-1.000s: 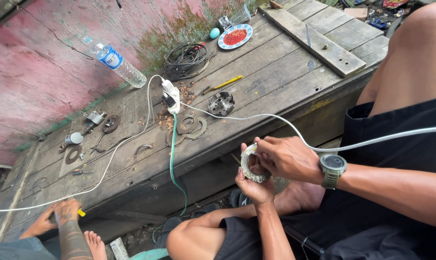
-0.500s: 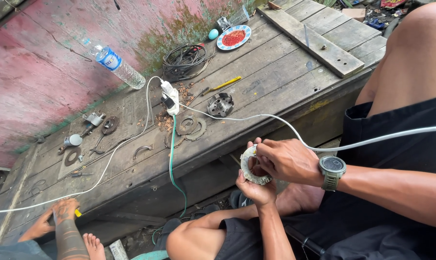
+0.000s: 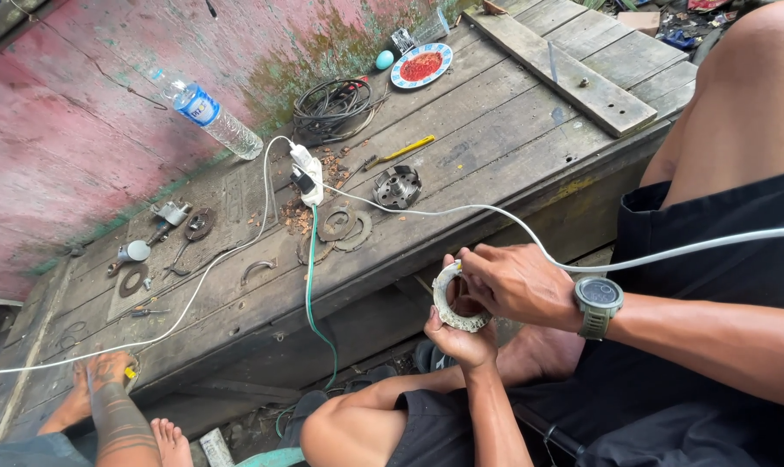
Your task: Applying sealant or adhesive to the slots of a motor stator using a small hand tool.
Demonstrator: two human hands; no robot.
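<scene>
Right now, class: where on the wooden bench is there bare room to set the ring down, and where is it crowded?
Bare planks lie between the loose plank and the finned metal part. Crowded around the power strip, flat rings and cable coil.

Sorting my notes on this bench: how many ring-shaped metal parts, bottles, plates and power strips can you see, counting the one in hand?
Ring-shaped parts: 5: toothed ring held by left hand and right hand; two plates; disc; washer
Water bottle: 1
Red plate: 1
Power strip: 1
Total: 8
</scene>
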